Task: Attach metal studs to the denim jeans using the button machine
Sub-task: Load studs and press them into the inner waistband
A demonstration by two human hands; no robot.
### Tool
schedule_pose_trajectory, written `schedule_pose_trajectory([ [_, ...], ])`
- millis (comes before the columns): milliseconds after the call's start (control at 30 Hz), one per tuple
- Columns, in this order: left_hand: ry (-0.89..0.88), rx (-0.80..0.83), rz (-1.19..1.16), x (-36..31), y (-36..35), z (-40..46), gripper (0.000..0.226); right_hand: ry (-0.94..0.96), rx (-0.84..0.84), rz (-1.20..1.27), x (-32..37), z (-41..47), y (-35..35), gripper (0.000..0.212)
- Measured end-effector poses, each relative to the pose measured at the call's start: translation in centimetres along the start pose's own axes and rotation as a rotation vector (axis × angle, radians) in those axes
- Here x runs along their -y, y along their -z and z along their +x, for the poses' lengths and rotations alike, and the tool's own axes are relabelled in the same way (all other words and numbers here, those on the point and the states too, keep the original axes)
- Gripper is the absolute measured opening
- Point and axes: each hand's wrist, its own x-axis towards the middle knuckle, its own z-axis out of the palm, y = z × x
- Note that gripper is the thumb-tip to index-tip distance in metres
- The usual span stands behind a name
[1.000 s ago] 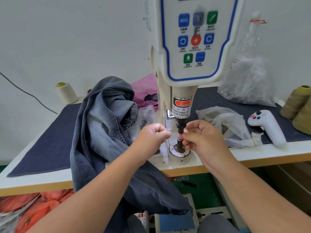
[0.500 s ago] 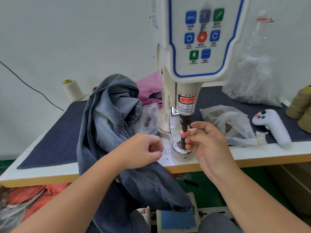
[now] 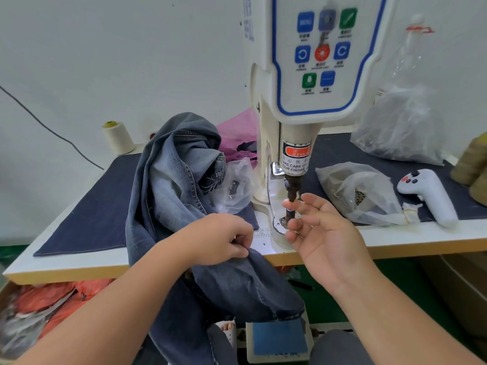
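Observation:
The white button machine (image 3: 316,75) stands at the table's middle, its dark punch (image 3: 291,192) above the round die plate (image 3: 280,223). Blue denim jeans (image 3: 179,180) lie heaped left of it and hang over the front edge. My left hand (image 3: 218,238) pinches the denim at the table edge. My right hand (image 3: 321,233) is palm up beside the punch, fingers loosely spread, fingertips close to the die. A clear bag of metal studs (image 3: 361,193) lies right of the machine.
A white handheld controller (image 3: 432,196) lies at the right. A larger plastic bag (image 3: 400,127) and thread cones (image 3: 471,164) sit behind; a cream cone (image 3: 118,137) at back left. A blue foot pedal (image 3: 279,338) is below. Orange cloth (image 3: 47,301) lies under the table.
My right hand has let go of the punch and opened palm up. My left hand has dropped away from the die to the table edge and taken hold of the denim.

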Motion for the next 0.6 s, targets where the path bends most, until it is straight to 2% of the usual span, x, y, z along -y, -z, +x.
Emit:
schedule_pose_trajectory([
  [133,0.035,-0.02,-0.113,0.48,0.53,0.26,0.018,0.035,0.01,-0.134,0.1,-0.04,0.37,0.04],
  [233,0.042,-0.023,-0.102,0.46,0.43,0.52,0.016,0.108,-0.005,-0.336,0.21,0.0,0.5,0.042],
  [333,0.045,-0.014,-0.088,0.32,0.2,0.71,0.018,0.135,-0.001,-0.402,0.15,-0.1,0.46,0.043],
  [433,0.04,-0.016,-0.082,0.21,0.17,0.72,0.019,0.115,0.023,-0.338,0.14,-0.23,0.31,0.042],
  [600,0.039,-0.018,-0.081,0.14,0.25,0.67,0.018,-0.001,0.019,-0.073,0.35,-0.02,-0.07,0.03],
])
